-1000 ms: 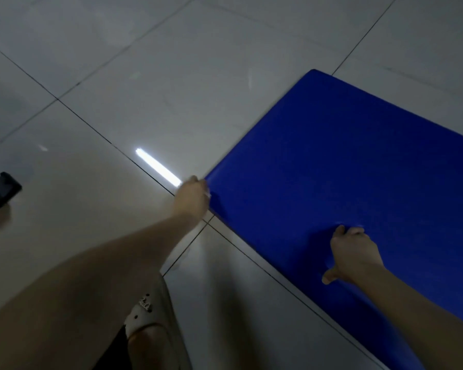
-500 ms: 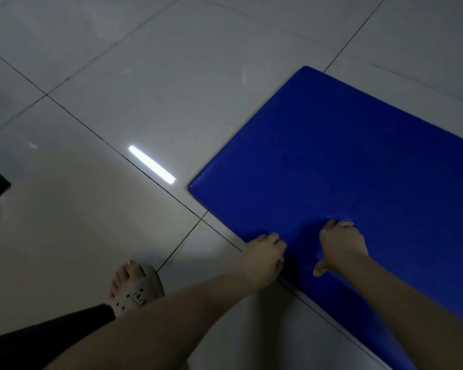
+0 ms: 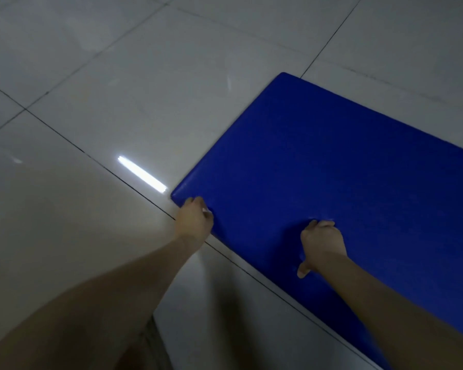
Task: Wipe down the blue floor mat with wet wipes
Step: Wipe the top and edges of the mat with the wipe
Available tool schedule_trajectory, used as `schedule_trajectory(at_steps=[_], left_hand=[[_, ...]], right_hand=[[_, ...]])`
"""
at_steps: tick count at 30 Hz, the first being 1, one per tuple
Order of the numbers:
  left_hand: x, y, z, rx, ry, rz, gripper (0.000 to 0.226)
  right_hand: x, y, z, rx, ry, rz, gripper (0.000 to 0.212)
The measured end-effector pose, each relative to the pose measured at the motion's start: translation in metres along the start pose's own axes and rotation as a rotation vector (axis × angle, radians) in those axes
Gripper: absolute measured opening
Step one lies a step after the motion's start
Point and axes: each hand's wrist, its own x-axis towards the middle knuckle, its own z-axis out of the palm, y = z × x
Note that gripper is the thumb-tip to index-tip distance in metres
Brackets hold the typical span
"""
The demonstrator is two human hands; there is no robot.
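Counts, big to small:

1x glossy pale-grey tiled floor (image 3: pixel 118 76). It fills the left half and the top of the frame, with thin dark grout lines crossing it diagonally.

1x blue rectangular padded floor mat (image 3: pixel 332 161). It lies flat on the tiles and runs from centre frame out past the right edge and lower right. Two rounded corners show, one at upper centre-right and one at mid-frame.

2x bare forearms. The left forearm (image 3: pixel 118 289) comes up from the lower left, and the right forearm (image 3: pixel 398 303) comes in from the lower right, lying over the mat.

2x hands. The left hand (image 3: pixel 194 220) is on the mat's near edge, just beside the mid-frame corner, half over the tile and half over the mat, with its fingers curled down. The right hand (image 3: pixel 322 241) is well inside the mat at lower centre, knuckles up, fingers bent onto the surface, thumb sticking out toward the lower left. I can't tell whether anything is under those fingers; there is only a faint pale smear at the fingertips.

1x bright white light streak (image 3: pixel 142 174) reflected on the tile, left of the mat corner and apart from it.

1x small white wipe scrap (image 3: pixel 205 209). It pokes out from the left hand's curled fingers, pinched there and touching the mat.

1x blurred grey shape (image 3: pixel 151 345) at bottom centre, unidentifiable.
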Motion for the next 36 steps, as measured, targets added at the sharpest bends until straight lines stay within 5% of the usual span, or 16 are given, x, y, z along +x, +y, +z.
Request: schedule_trajectory(at_steps=[6,11,13,18,22,31,36], left_hand=[[-0.069,0.056,0.043,0.099,-0.183,0.317,0.011],[-0.050,0.031,0.023,0.335,-0.332,0.713,0.019],[-0.022,0.005,0.007,0.363,-0.255,0.623,0.018],[0.037,-0.045,-0.028,0.136,0.073,0.001,0.013],[0.019,-0.031,-0.015,0.051,0.070,-0.039,0.007],[-0.106,0.073,0.056,0.099,-0.344,0.482,0.013],[-0.069,0.043,0.031,0.245,-0.426,0.747,0.019]], right_hand=[[-0.003,0.001,-0.002,0.032,-0.014,0.006,0.153],[-0.005,0.003,-0.003,0.025,-0.001,-0.002,0.152],[-0.006,0.002,-0.002,0.018,0.003,-0.003,0.151],[-0.006,0.004,-0.003,0.021,0.006,0.002,0.152],[-0.004,0.003,-0.003,0.020,-0.001,-0.001,0.150],[-0.006,0.001,-0.006,0.026,-0.016,0.002,0.151],[-0.010,0.002,-0.008,0.032,-0.007,0.006,0.142]])
